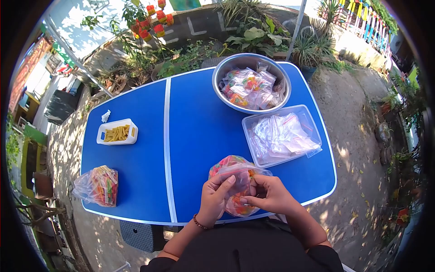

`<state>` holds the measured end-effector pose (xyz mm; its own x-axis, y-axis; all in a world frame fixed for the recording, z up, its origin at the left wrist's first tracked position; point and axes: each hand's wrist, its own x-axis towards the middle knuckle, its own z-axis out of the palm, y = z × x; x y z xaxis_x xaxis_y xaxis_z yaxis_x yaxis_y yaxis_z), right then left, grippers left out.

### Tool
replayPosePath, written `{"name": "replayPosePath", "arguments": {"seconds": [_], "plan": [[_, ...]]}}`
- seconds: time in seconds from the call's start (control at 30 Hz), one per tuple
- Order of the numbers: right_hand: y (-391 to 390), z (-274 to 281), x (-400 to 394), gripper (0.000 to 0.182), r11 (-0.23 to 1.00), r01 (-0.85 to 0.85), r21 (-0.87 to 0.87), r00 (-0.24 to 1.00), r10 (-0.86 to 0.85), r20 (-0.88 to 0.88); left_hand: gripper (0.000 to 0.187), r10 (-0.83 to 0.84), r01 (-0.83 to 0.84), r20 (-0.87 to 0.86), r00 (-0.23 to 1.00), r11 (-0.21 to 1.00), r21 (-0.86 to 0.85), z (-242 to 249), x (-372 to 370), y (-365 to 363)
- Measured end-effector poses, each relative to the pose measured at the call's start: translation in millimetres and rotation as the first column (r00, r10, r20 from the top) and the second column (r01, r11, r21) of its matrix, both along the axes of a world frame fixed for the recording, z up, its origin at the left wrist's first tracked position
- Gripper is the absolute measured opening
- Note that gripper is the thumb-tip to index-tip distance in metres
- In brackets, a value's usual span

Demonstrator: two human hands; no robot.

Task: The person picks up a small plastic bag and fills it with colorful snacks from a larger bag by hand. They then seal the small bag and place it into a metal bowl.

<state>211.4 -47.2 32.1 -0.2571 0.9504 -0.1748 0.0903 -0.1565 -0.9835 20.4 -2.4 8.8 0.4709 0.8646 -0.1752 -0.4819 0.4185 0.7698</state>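
Note:
Between my hands, above the table's near edge, is a small clear zip bag point(242, 179). My left hand point(215, 196) grips it by its left side, thumb laid across the plastic. On its right side, the curled fingers of my right hand point(273, 196) pinch the bag's edge; the fingertips are partly hidden. Right below and behind both hands sits a large clear bag of colorful candies point(232, 161), in red, orange and green. My hands and the small bag cover much of it.
On the blue folding table point(199, 136), a clear tub of zip bags point(318, 129) stands right, with a metal bowl of filled packets point(217, 93) behind it. At left are a white basket of yellowish sticks point(118, 141) and a bag of wrapped sticks point(97, 187).

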Motion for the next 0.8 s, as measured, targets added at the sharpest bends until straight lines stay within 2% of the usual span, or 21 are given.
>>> {"name": "replayPosePath", "arguments": {"seconds": [0.1,0.13,0.23,0.33,0.4,0.53,0.63,0.73,0.8], "plan": [[-0.1,9.7,1.4,0.015,0.994,0.105,0.007,0.993,-0.104,-0.058,0.026,0.044,-0.044,0.019,0.999,0.999,-0.021,3.6,-6.7,2.9],[-0.7,5.0,4.2,0.013,0.989,0.143,0.030,0.990,-0.143,-0.016,0.026,0.064,-0.063,0.037,0.997,0.997,-0.035,4.7,-8.9,4.4],[2.9,12.5,2.0,0.010,0.977,0.182,0.111,0.946,-0.205,0.250,0.025,0.124,-0.123,-0.096,0.988,0.992,0.021,5.0,-13.7,6.9],[3.4,-5.1,-0.7,0.012,0.945,0.014,0.327,0.859,-0.179,0.480,0.021,0.168,-0.149,-0.182,0.969,0.982,0.113,-2.5,-16.7,6.2],[4.8,-12.4,-8.0,0.013,0.909,-0.075,0.410,0.769,-0.209,0.604,0.019,0.161,-0.132,-0.179,0.971,0.977,0.167,-1.5,-17.8,4.9],[6.1,-16.7,-26.6,0.014,0.881,-0.138,0.452,0.590,-0.294,0.752,0.020,0.135,-0.084,-0.237,0.962,0.973,0.213,-0.5,-18.6,2.0],[8.8,-27.3,-27.7,0.014,0.878,-0.153,0.454,0.575,-0.294,0.763,0.018,0.132,-0.075,-0.261,0.956,0.973,0.218,-4.1,-18.6,1.3],[11.1,-18.7,-22.2,0.012,0.854,-0.030,0.520,0.692,-0.358,0.627,0.019,0.134,-0.068,-0.304,0.943,0.973,0.218,-2.5,-18.8,1.4],[11.9,-9.6,-16.5,0.011,0.895,0.126,0.428,0.804,-0.345,0.485,0.020,0.135,-0.060,-0.317,0.939,0.970,0.236,-3.1,-19.5,1.4]]}}
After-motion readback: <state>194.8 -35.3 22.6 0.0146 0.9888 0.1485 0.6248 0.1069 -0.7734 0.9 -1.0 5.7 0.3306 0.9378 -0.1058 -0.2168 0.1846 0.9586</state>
